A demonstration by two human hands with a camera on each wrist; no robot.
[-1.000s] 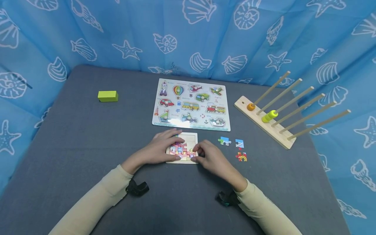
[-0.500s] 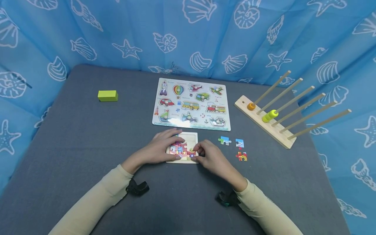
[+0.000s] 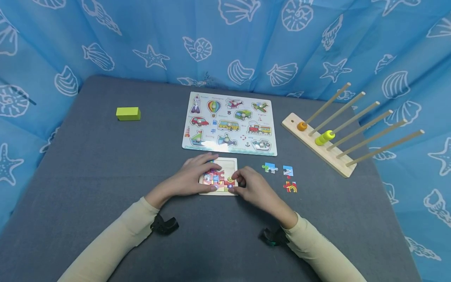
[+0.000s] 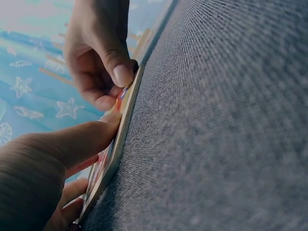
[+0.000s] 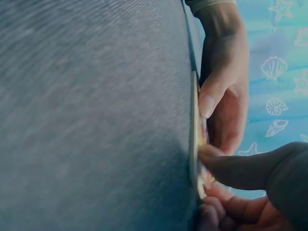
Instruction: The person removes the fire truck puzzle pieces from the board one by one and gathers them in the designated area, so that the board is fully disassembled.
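Note:
A small wooden jigsaw tray (image 3: 229,165) lies on the table, partly filled with red and pink puzzle pieces (image 3: 213,177); its upper right shows bare wood. My left hand (image 3: 190,179) spans the tray's left side and grips it, thumb on the near edge and fingers over the far part. At the lower right corner, my right hand (image 3: 254,188) pinches a red puzzle piece (image 3: 230,184) between thumb and curled fingers. The left wrist view has the left thumb (image 4: 96,136) pressing the tray's rim. Fingertips hide part of the pinched piece.
Three loose puzzle pieces, two blue (image 3: 269,168) and one red (image 3: 291,187), lie right of the tray. Behind it is a vehicle picture board (image 3: 229,113). A peg stand (image 3: 317,150) with beads stands at the right, a green block (image 3: 128,114) at back left.
Both hands stay almost in place. The piece under my right fingers has lost its bright shine and lies at a slightly different tilt. The head view has shifted a little.

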